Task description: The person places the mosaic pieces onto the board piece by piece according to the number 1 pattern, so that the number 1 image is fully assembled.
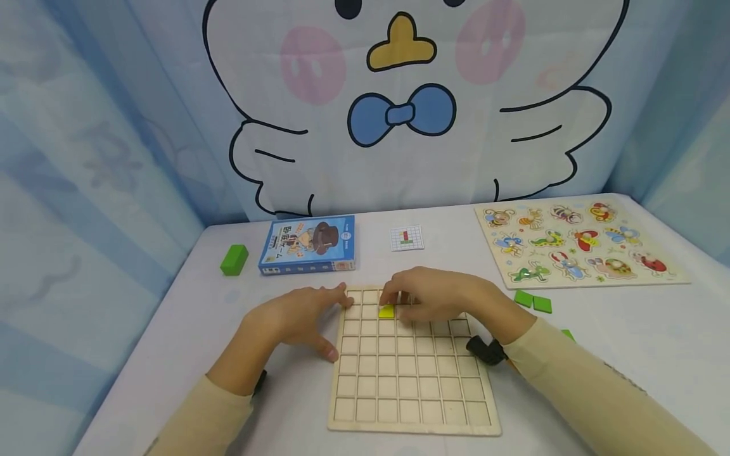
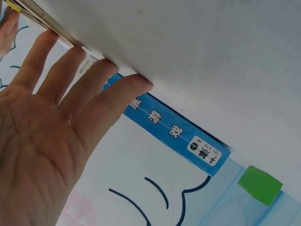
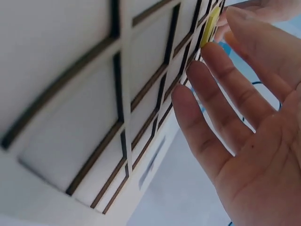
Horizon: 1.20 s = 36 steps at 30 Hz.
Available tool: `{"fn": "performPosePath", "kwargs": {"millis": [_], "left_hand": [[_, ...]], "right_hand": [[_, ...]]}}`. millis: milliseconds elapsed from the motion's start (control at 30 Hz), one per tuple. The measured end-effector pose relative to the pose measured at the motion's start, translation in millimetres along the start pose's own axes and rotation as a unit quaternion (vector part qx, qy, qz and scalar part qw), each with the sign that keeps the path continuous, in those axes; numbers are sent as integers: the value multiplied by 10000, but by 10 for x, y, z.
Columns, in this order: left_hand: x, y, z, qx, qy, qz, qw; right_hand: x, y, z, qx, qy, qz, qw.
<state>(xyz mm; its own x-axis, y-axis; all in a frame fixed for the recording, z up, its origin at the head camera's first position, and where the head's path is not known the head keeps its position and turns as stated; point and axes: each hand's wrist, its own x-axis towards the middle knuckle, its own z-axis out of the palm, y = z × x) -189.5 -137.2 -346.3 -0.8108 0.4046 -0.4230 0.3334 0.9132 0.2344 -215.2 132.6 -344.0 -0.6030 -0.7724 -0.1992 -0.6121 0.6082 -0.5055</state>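
Observation:
A wooden grid board (image 1: 407,385) lies on the white table with a yellow square tile (image 1: 386,311) at one of its upper cells. My right hand (image 1: 430,292) is over the board's upper part, fingertips at the tile; in the right wrist view one fingertip meets the edge of the yellow tile (image 3: 210,26). Whether the tile sits fully in its cell, I cannot tell. My left hand (image 1: 291,320) rests at the board's left edge, thumb and fingers spread. The left wrist view shows that hand (image 2: 51,127) with extended fingers along the edge.
Behind the board are a blue game box (image 1: 308,246) and a small grid card (image 1: 407,238). A green block (image 1: 234,260) stands at the left. To the right lie green tiles (image 1: 542,304) and an insect puzzle board (image 1: 576,244). A printed curtain (image 1: 399,171) hangs behind.

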Motion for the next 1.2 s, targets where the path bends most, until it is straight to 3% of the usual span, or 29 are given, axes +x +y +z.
{"fn": "performPosePath", "kwargs": {"millis": [267,467,800,1200], "left_hand": [[13,-3,-2,-35,-28,-71,10000],[20,5,-27,40,-61,-82,9999],[26,-3,-23,24,-97,-130,9999],[25,0,-21,-16,-90,-197,9998]], "right_hand": [[-129,15,-38,723,-157,6,9973],[-248,83,-90,983,70,-98,9951],[-538,143,-185,988,733,-231,9921],[-834,257,-294,435,1388,-136,9893]]}}
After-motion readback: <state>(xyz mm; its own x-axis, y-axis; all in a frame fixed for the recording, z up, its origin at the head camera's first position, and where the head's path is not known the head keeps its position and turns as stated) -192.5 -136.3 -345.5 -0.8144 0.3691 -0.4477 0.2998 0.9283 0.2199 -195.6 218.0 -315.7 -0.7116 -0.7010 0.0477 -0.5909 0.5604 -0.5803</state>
